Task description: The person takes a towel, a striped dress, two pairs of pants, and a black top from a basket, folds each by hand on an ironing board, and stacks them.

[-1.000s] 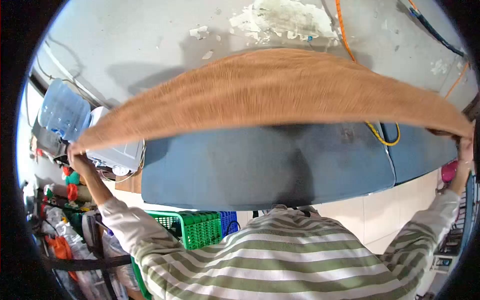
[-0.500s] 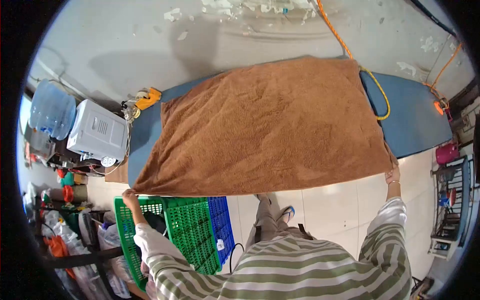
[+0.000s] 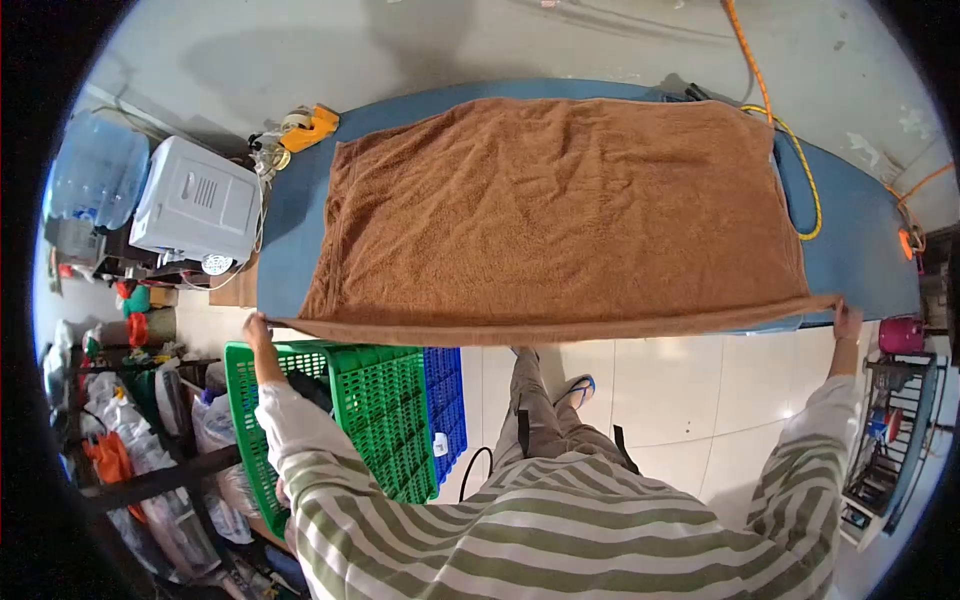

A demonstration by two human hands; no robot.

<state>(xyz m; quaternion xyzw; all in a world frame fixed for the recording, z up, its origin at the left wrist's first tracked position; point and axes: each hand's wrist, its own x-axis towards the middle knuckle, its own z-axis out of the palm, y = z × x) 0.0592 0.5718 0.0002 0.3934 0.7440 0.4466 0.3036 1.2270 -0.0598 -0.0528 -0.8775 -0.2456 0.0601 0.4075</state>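
Observation:
A brown towel (image 3: 560, 215) lies spread over a blue-grey table (image 3: 290, 240), with wrinkles across its middle. Its near edge is stretched taut between my two hands and looks doubled over into a narrow band. My left hand (image 3: 257, 328) is closed on the near left corner, just off the table's front edge. At the near right corner, my right hand (image 3: 847, 320) pinches the towel with its fingers closed. The towel's far part rests on the table top.
Green plastic baskets (image 3: 378, 420) and a blue basket (image 3: 445, 410) stand below the table at the left. A white appliance (image 3: 197, 205) and a water bottle (image 3: 100, 170) are further left. A yellow-orange tape dispenser (image 3: 312, 128) sits at the back left; a yellow rope (image 3: 808, 190) hangs at the right.
Both hands have moved up in view, toward the table, and the right hand also rightward. The towel's near edge is pulled straighter and folded into a band.

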